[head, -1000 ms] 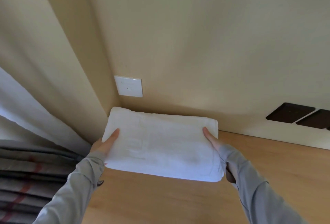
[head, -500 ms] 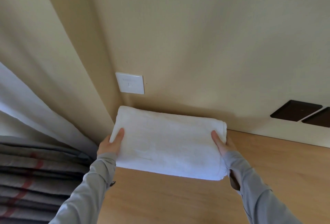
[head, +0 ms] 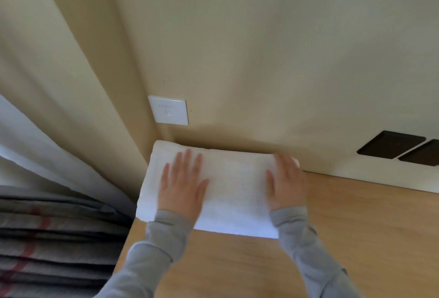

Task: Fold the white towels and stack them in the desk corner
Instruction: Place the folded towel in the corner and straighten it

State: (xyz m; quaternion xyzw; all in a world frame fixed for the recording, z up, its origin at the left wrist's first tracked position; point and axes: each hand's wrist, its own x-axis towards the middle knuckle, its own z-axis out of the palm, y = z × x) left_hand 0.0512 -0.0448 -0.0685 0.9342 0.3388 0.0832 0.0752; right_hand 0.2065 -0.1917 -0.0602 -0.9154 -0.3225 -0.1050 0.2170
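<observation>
A folded white towel [head: 234, 186] lies in the far left corner of the wooden desk [head: 356, 238], against the cream wall. My left hand [head: 183, 183] rests flat on its left half, palm down and fingers spread. On the towel's right half, my right hand [head: 286, 183] also lies flat, slightly blurred. Neither hand grips the towel. Whether other towels lie under it is hidden.
A white wall plate [head: 169, 110] sits just above the corner. Two dark panels [head: 392, 145] are set in the wall at the right. A white curtain [head: 47, 155] and grey striped drapes [head: 47, 238] hang left of the desk edge.
The towel, held by its two ends before, has come down into the corner. Both hands have let go of the ends and now lie flat on top of it.
</observation>
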